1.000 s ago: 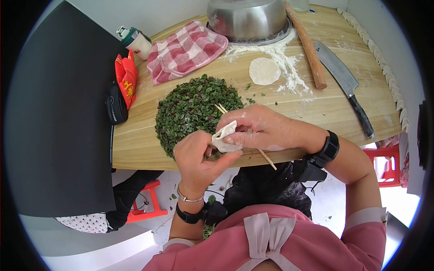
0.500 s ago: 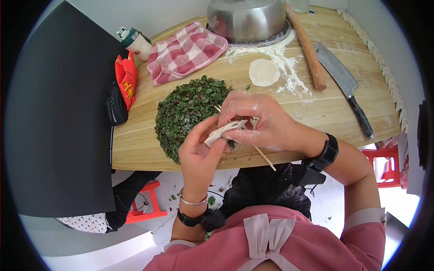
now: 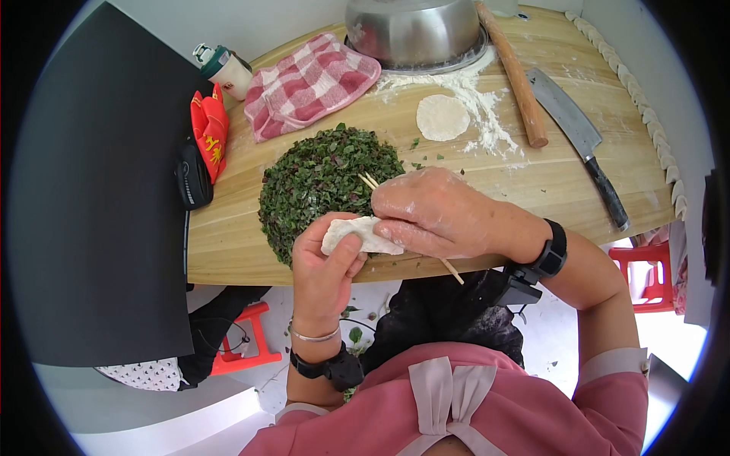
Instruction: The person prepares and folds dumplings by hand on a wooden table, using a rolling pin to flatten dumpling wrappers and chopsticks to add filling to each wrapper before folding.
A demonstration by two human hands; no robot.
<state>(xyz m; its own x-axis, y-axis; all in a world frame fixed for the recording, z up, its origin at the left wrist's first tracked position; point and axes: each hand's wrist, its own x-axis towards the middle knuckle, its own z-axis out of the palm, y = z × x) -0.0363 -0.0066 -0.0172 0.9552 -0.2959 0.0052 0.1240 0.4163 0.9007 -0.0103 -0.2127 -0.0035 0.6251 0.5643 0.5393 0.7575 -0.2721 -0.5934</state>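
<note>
"One black case (image 3: 194,176) at the far left of the surface (image 3: 236,228); what is beside it?"

"A red item (image 3: 209,129) with yellow markings, then a bottle (image 3: 230,74) with a green top, then a red-and-white checked cloth (image 3: 312,87); nearer the front edge sits a mound of chopped greens (image 3: 327,178)"

"And the left hand (image 3: 321,258)?"

"Closed around one end of a pale, folded piece of dough (image 3: 361,234), thumb on top; the dough is raised in front of the mound, between both hands"

"What is the right hand (image 3: 437,215) doing?"

"Pinching the other end of that dough, fingers bent over it; a pair of chopsticks (image 3: 452,270) slants beneath this hand, its tips by the greens and its other ends showing below; whether the hand grips them too, I cannot tell"

"Farther back, then rightward?"

"A metal bowl (image 3: 414,34) near the back; in front of it a flat dough round (image 3: 442,118), just beside scattered flour (image 3: 487,121); next a wooden rolling pin (image 3: 517,83), then a cleaver (image 3: 566,114) with a dark handle; last, a curved row of pale folded pieces (image 3: 646,114) along the right edge"
</note>
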